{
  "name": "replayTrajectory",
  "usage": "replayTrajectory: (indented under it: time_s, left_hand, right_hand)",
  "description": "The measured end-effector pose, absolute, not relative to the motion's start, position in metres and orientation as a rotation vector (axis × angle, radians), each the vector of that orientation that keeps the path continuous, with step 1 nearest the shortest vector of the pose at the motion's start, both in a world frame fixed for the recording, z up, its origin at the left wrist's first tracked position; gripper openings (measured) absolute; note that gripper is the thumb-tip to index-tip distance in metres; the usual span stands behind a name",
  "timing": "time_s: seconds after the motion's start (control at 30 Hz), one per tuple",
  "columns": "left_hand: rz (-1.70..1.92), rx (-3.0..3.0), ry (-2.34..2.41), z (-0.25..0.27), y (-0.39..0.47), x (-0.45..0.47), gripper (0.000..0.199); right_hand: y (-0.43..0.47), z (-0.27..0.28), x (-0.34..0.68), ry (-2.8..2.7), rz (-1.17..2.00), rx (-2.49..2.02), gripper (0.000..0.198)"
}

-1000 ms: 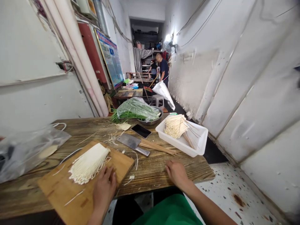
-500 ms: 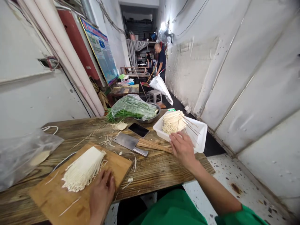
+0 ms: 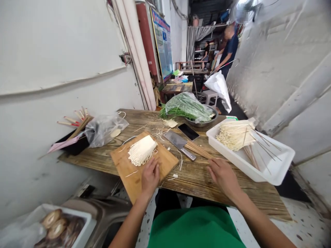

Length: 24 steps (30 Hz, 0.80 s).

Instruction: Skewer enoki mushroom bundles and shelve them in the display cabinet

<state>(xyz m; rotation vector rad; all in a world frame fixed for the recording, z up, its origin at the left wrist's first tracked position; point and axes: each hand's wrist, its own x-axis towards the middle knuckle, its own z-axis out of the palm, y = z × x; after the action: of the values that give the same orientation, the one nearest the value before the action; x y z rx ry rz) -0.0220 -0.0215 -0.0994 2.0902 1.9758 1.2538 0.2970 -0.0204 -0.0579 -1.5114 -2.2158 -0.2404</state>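
Note:
My left hand (image 3: 150,174) rests on the wooden cutting board (image 3: 167,159), its fingers loosely bent and apart, beside a bunch of white enoki mushrooms (image 3: 142,150). My right hand (image 3: 224,175) is over the table, with thumb and fingers apart at the near ends of a bundle of thin wooden skewers (image 3: 198,149). Whether the fingertips touch the skewers I cannot tell. A cleaver (image 3: 178,143) lies between the board and the skewers. To the right, a white plastic tray (image 3: 281,158) holds skewered enoki (image 3: 235,134), with sticks pointing right.
Behind the cleaver lies a phone (image 3: 188,131). Bagged green chives (image 3: 187,106) sit on a metal bowl (image 3: 207,119). A plastic bag (image 3: 104,129) and black container (image 3: 74,146) stand left. Lower left, a box (image 3: 89,227) holds mushrooms. Another person (image 3: 229,50) stands farther back.
The view has swung left, bringing in the black container and mushroom box. My right hand has moved from the tray's near rim to the skewer ends. My left hand stays beside the enoki.

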Motion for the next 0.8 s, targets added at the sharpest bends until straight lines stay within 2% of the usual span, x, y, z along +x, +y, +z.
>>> replayTrajectory:
  time_s: [0.13, 0.17, 0.27, 0.37, 0.47, 0.53, 0.8]
  left_hand:
    - [1.160, 2.245, 2.042, -0.063, -0.010, -0.037, 0.040]
    - [1.035, 2.326, 2.077, -0.052, 0.000, -0.043, 0.050]
    - [0.645, 2.358, 2.267, -0.023, 0.041, -0.060, 0.097]
    - [0.130, 2.281, 2.244, -0.007, 0.082, -0.074, 0.116]
    - [-0.249, 2.180, 2.161, -0.005, 0.110, -0.084, 0.125]
    - [-0.364, 2.140, 2.125, -0.007, 0.121, -0.087, 0.127]
    - [-0.348, 2.166, 2.087, -0.019, 0.134, -0.082, 0.121]
  right_hand:
    - [0.011, -0.070, 0.270, -2.293, -0.031, -1.558, 0.026]
    - [0.019, -0.068, 0.264, -2.325, 0.022, -1.526, 0.026]
    - [0.035, -0.061, 0.241, -2.407, 0.158, -1.462, 0.026]
    - [0.046, -0.060, 0.218, -2.448, 0.216, -1.536, 0.026]
    - [0.056, -0.065, 0.204, -2.445, 0.201, -1.621, 0.029]
    - [0.062, -0.070, 0.200, -2.428, 0.191, -1.654, 0.032]
    - [0.083, -0.086, 0.195, -2.375, 0.263, -1.709, 0.038]
